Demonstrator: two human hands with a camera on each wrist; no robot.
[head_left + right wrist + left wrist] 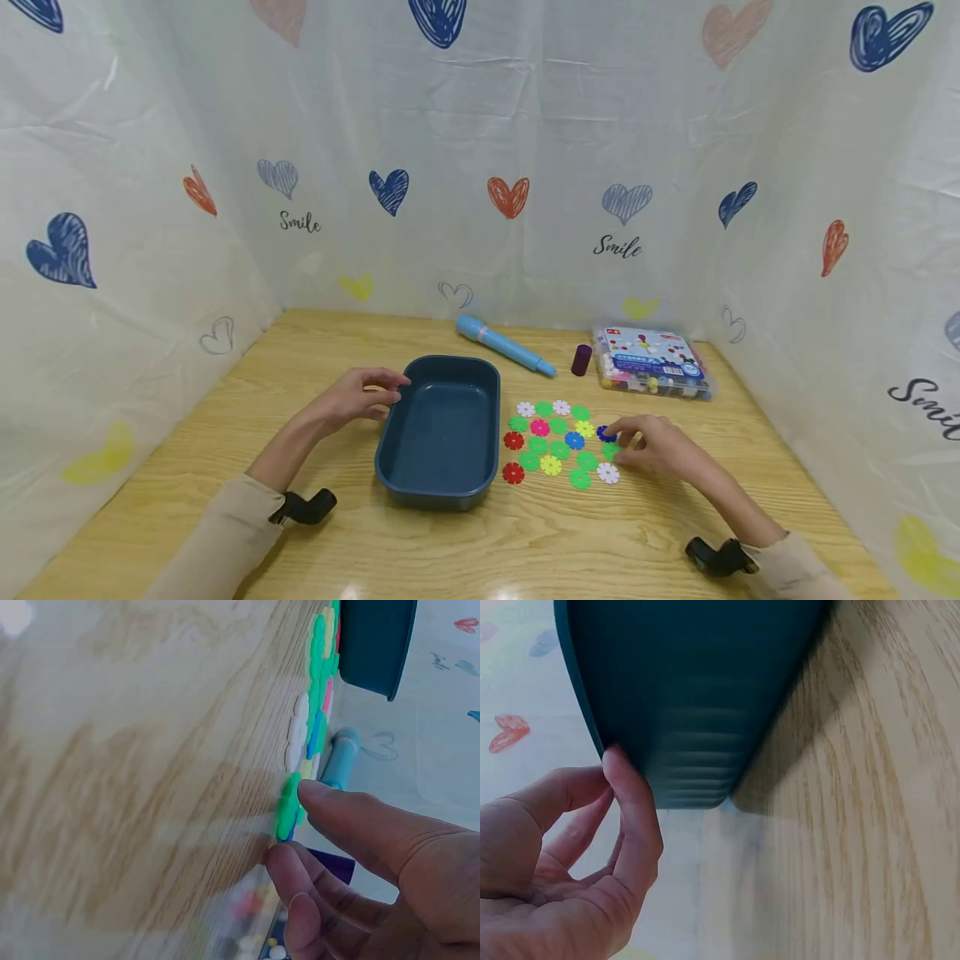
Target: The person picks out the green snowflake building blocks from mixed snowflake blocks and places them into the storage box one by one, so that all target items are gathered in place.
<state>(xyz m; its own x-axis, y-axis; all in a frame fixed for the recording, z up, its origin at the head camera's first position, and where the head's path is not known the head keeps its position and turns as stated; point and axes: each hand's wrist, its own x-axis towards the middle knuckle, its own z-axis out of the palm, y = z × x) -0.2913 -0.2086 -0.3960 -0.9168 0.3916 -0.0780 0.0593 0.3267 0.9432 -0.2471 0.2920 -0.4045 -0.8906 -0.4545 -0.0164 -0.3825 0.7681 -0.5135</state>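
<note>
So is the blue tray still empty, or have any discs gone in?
Empty: the head view shows the blue tray with a bare floor, and the discs all lie on the table beside it.

Counter point(225, 417): light wood-grain top, smooth, slight sheen near the front edge. Dark teal rectangular plastic tray point(442, 492): matt, smooth, with fine ribbing at the corner in the left wrist view. Flat multicoloured plastic snowflake discs point(558, 446): smooth, faintly glossy. Light blue plastic cylinder tool point(504, 345): smooth. Clear plastic bead box point(651, 362): glossy, printed paper label. White heart-print backdrop sheet point(525, 125): thin, creased, slightly shiny.
</note>
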